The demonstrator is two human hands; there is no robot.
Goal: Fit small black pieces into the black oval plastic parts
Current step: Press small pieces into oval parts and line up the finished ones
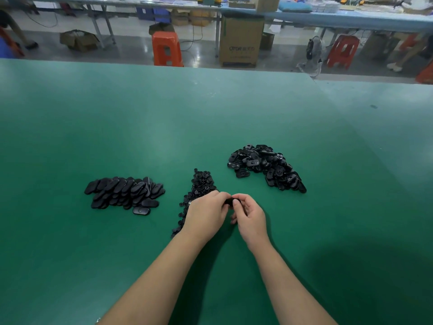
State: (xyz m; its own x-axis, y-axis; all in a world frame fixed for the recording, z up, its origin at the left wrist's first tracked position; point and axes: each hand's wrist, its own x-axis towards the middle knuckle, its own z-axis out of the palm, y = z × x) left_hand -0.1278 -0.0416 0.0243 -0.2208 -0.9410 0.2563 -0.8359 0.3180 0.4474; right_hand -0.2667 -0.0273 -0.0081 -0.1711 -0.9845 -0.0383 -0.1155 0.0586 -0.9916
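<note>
My left hand and my right hand meet over the green table, fingers curled round one black oval part held between them; most of it is hidden by the fingers. A heap of small black pieces lies just behind and under my left hand. To the left sits a neat pile of black oval parts. Farther back on the right lies a loose heap of black oval parts with their open sides up.
Beyond the table's far edge stand an orange stool, a cardboard box, a red stool and a long blue workbench.
</note>
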